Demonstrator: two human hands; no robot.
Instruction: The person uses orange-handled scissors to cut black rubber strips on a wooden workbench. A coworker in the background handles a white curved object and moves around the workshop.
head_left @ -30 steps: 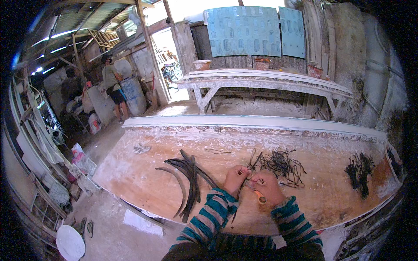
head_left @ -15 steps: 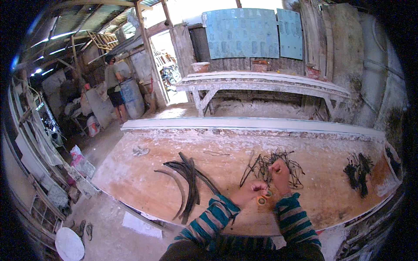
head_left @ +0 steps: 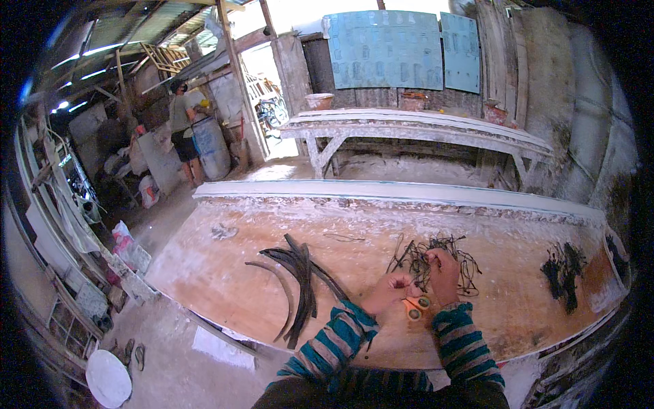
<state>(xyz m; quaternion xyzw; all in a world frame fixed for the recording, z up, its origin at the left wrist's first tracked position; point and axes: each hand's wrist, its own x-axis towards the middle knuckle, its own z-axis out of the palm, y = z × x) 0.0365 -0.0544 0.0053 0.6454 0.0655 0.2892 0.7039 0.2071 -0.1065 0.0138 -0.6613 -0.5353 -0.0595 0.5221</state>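
Note:
My left hand [head_left: 390,293] is closed, with thumb and fingertips pressed together above the table; whatever it pinches is too small to make out. To its right, my right hand [head_left: 444,274] is closed too, its fingertips at the front of a tangle of thin black cords [head_left: 469,262]. Any strand between those fingers is not clear. Between the two hands show the orange handles of a pair of scissors [head_left: 414,313], blades hidden; I cannot tell if they rest on the wood. Left of my left sleeve lie several long black rubber-like strips [head_left: 300,286].
The wooden worktable [head_left: 225,279] has a raised white rail [head_left: 395,194] along its far edge. A bundle of black cords [head_left: 564,273] lies right, near a tipped container [head_left: 605,276]. Beyond stand a whitened bench [head_left: 409,126] and, far left, another person [head_left: 182,129] beside a blue drum [head_left: 211,146].
My hands have drawn slightly apart, and more of the scissors' orange handles shows between them. The whole view has shifted a little.

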